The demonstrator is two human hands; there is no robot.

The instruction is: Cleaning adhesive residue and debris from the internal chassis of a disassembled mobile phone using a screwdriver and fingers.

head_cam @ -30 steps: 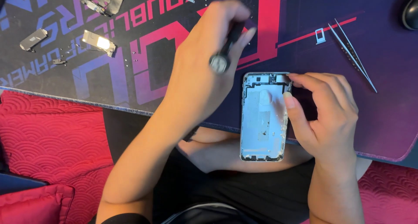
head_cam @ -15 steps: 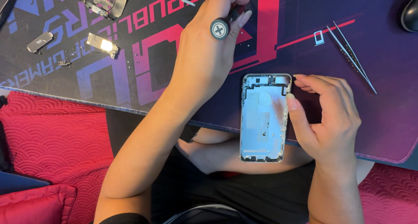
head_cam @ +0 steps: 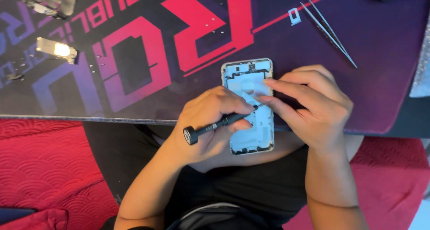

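overhanging mat edge [head_cam: 134, 119]: phone shell [head_cam: 251, 136]

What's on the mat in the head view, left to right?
Small metal part → left hand holding the black screwdriver → opened phone shell → right hand → tweezers.

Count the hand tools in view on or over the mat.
2. A black screwdriver is held in the left hand, tip on the opened phone. Metal tweezers lie on the mat's upper right. Others may be out of frame.
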